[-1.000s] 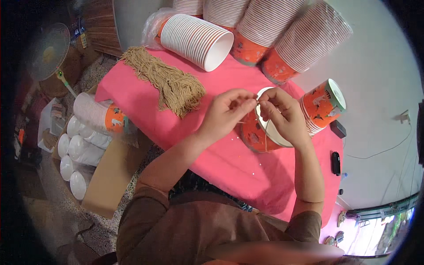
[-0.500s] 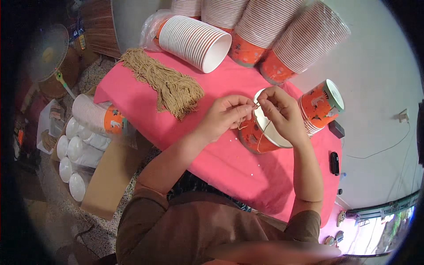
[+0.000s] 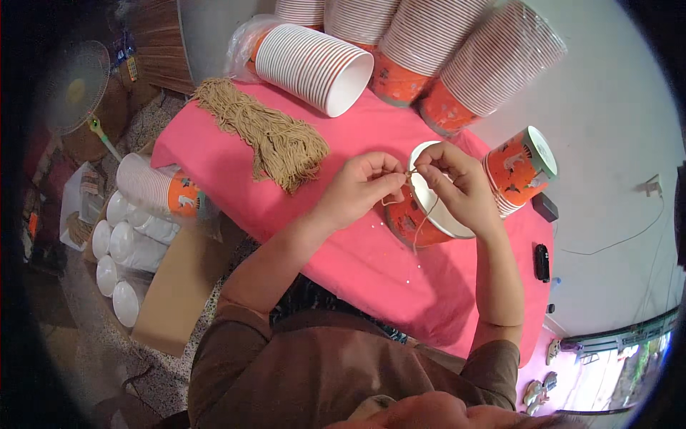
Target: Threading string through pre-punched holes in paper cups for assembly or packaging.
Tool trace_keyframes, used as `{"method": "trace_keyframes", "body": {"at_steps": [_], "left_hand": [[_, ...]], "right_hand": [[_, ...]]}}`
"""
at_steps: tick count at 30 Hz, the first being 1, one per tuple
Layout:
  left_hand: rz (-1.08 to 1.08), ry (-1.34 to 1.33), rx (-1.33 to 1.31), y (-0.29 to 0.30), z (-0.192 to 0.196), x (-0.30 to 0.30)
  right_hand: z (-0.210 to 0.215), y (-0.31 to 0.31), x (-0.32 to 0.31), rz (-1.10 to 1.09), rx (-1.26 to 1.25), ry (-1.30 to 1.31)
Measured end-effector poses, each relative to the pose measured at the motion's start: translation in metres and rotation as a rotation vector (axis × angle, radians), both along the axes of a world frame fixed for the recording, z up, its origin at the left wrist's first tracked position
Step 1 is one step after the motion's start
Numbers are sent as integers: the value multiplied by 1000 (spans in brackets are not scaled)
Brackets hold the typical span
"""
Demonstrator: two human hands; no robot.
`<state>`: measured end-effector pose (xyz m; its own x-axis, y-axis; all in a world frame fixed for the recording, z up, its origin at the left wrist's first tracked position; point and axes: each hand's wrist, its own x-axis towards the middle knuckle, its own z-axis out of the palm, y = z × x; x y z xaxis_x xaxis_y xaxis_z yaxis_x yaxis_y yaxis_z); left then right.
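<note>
A length of thin tan string [image 3: 427, 217] runs between my hands above an orange printed paper bucket [image 3: 407, 223] with a white inside. My left hand [image 3: 363, 187] pinches the string between thumb and forefinger, beside the rim. On the other side, over the bucket's mouth, my right hand [image 3: 457, 187] pinches it too, the fingertips close to the left ones. Loose ends hang below both hands across the bucket's side. Whether there is a knot between the fingertips is too small to tell.
A bundle of tan strings [image 3: 275, 146] lies on the pink cloth [image 3: 343, 264]. Behind it a stack of buckets [image 3: 311, 68] lies on its side, near tall wrapped stacks [image 3: 500, 64]. At right are upside-down buckets [image 3: 518, 164]; at left, a carton [image 3: 175, 293] of white cups.
My fingertips have drawn slightly apart, with the left ones shifting a little left. The string's hanging end has swung a little. The bucket stays in place.
</note>
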<state>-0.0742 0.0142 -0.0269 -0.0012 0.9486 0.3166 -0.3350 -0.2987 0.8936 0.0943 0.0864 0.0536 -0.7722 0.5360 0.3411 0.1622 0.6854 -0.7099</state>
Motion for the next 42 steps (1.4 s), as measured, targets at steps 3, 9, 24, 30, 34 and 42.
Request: {"method": "trace_keyframes", "body": {"at_steps": [3,9,24,30,34,42], "left_hand": [[-134,-145,-42,0,-2,-5],[-15,-87,-73,-1,3,6],[158,15,14,-1,0,12],[140,-19,2,2,0,13],[173,8,8,4,-3,15],[68,-89,-64,4,1,15]], "right_hand": [[-3,3,0,26,16,29],[-4,4,2,23,44,29],[1,6,4,47,-222,67],[1,8,9,67,-343,91],[0,4,7,54,-328,86],[-9,8,7,22,-192,42]]}}
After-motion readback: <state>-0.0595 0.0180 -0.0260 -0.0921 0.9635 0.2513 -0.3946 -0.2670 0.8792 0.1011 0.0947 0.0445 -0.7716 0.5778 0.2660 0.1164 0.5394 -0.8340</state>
